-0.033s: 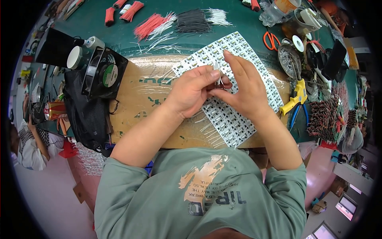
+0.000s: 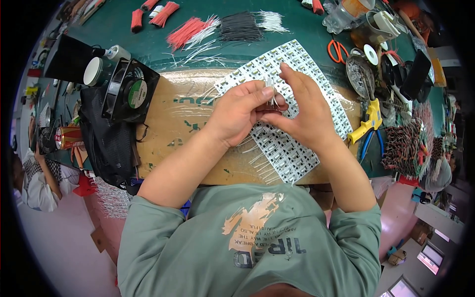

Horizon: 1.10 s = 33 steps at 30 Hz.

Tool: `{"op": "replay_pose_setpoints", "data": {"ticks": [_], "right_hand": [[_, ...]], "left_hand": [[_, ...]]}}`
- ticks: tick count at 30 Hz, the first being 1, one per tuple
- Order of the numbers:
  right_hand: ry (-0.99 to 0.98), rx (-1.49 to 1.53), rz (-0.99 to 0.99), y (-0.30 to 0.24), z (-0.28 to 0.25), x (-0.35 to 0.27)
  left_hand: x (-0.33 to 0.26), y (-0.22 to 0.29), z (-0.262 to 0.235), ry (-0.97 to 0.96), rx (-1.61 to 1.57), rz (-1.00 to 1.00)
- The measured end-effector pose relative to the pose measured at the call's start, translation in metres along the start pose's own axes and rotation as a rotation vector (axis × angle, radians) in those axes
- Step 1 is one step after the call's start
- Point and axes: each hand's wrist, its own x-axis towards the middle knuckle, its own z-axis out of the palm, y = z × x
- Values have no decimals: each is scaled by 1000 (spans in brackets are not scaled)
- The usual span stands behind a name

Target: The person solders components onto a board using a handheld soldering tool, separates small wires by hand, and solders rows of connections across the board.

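Note:
A small bunch of short white wires (image 2: 271, 93) stands upright between the thumb and fingers of my left hand (image 2: 241, 110). Close on its right is my right hand (image 2: 308, 110), fingers apart and raised, its thumb reaching toward the bottom of the bunch. Whether that thumb touches the wires or my left fingers cannot be made out. Beneath both hands lies a white panel of small circuit boards (image 2: 289, 158), turned at an angle. White wires stick out along its lower left edge, and my hands hide its middle.
A brown board (image 2: 173, 148) covers the bench front. Left stand a black fan (image 2: 129, 91) and black bag (image 2: 106, 138). Red wires (image 2: 187, 32) and black wires (image 2: 241, 26) lie behind. At right are orange-handled scissors (image 2: 337, 51), a metal pan (image 2: 359, 74) and yellow-and-blue pliers (image 2: 370, 123).

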Motion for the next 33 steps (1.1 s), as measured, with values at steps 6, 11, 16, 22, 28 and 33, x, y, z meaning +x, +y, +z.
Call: {"op": "replay_pose_setpoints", "data": {"ticks": [6, 11, 16, 22, 28, 33], "right_hand": [[-215, 491, 552, -9, -21, 5], [-204, 508, 594, -16, -27, 4], [-202, 455, 526, -13, -27, -6], [-189, 565, 570, -9, -27, -17], [-205, 667, 642, -9, -30, -22], [-29, 751, 798, -3, -55, -33]], "left_hand": [[-5, 0, 4, 29, 505, 136], [-10, 6, 14, 19, 842, 88], [-8, 5, 10, -32, 724, -33], [-11, 6, 15, -29, 930, -23], [-10, 3, 15, -51, 777, -149], [-8, 15, 5, 75, 775, 52]]}}
